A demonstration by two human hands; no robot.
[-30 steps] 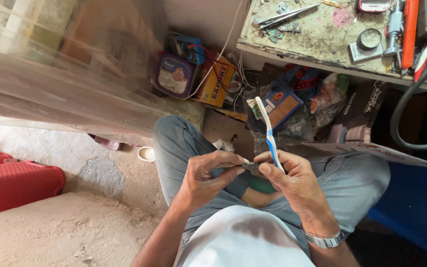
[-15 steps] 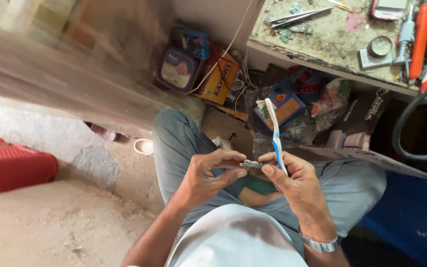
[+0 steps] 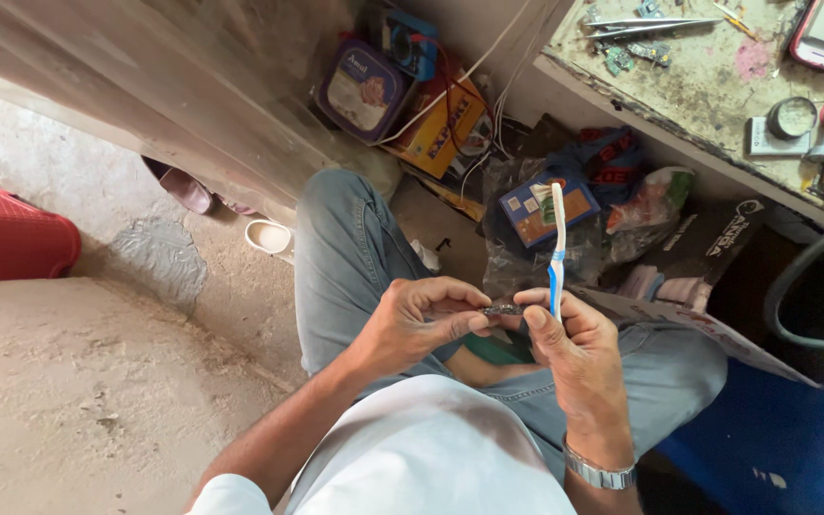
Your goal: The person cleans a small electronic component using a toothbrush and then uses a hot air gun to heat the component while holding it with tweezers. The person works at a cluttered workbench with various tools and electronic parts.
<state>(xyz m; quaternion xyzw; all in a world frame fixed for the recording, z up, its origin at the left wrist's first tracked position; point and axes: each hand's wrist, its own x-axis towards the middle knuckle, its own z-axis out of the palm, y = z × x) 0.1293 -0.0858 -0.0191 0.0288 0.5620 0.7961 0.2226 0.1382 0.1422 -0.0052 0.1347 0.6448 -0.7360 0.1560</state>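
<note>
Both hands, left (image 3: 422,319) and right (image 3: 569,343), pinch a small dark part (image 3: 502,309); the right also holds a toothbrush (image 3: 556,243).

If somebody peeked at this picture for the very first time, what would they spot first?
Probably the blue and white toothbrush standing upright in the right hand, right in the middle. Beside it, the left hand pinches a small dark part between both hands, over the person's jeans-clad knees. Next, the cluttered workbench at the top right and the red case at the left edge.
</note>
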